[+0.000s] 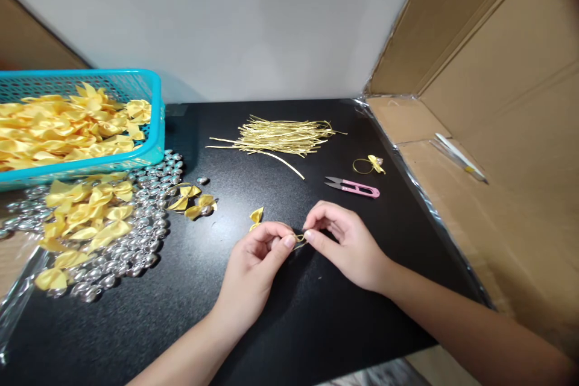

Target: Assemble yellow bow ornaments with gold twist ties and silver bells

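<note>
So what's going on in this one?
A person at a black table pinches a thin gold cord between the left hand and the right hand. A yellow bow shows just beyond the left hand. Farther back lie a pile of gold strips and pink snips. At left are silver beads, with loose bows on them, and a turquoise basket of more bows.

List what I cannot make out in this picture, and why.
In the head view:
- Blue basket: left end, cut off by the picture's edge.
- Gold cord: pinched parts, hidden by left hand and right hand.
- Small bow: lower part, behind left hand.
- Silver beads: any under heaped yellow bows, covered.
</note>
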The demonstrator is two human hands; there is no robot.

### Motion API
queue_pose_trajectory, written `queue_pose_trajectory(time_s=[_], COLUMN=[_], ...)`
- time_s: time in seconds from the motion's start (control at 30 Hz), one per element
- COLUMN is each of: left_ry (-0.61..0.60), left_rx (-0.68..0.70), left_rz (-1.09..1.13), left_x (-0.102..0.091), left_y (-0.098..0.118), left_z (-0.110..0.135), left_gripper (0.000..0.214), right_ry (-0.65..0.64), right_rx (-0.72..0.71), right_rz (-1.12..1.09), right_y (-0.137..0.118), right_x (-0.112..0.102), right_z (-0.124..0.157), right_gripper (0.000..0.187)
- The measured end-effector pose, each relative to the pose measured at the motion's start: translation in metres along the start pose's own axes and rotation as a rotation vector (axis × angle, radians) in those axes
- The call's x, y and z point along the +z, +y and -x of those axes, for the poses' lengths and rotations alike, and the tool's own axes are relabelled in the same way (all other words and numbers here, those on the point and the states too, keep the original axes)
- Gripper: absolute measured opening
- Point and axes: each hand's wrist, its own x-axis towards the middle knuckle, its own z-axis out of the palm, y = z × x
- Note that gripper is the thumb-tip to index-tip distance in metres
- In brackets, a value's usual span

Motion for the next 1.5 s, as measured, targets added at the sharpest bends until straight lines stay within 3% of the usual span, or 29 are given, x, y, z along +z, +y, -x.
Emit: queue_pose_trajectory(time_s=[0.13, 0.23, 0.67, 1.13, 1.3, 1.5], left_ry=[0.002, -0.010, -0.033, -0.012, 0.009, 0.027], left_rx=[-0.010, -0.008, -0.029, -0.027, -0.030, -0.025], left_rz=[-0.002, -0.002, -0.075, -0.113, -0.115, -0.083], left_x=[0.000, 0.000, 0.000, -0.001, -0.001, 0.001], left_y=[0.000, 0.000, 0.000, 0.000, -0.001, 0.001], left_z=[-0.001, -0.001, 0.000, 0.003, 0.003, 0.003], left_gripper=[0.016, 0.015, 0.017, 0.015, 0.015, 0.015], right_ry=[0.106, 0.092, 0.033, -0.149, -0.170, -0.222], right_rx=[-0.260, -0.326, -0.234, 0.026, 0.011, -0.102], right_rz=[0.159, 0.211, 0.188, -0.008, 0.003, 0.071], right_y=[-0.002, -0.002, -0.003, -0.005, -0.006, -0.007], right_x=[0.000, 0.003, 0.003, -0.007, -0.011, -0.015], right_z=[0.004, 0.006, 0.002, -0.002, -0.004, -0.004], right_gripper=[0.013, 0.012, 0.014, 0.013, 0.014, 0.012])
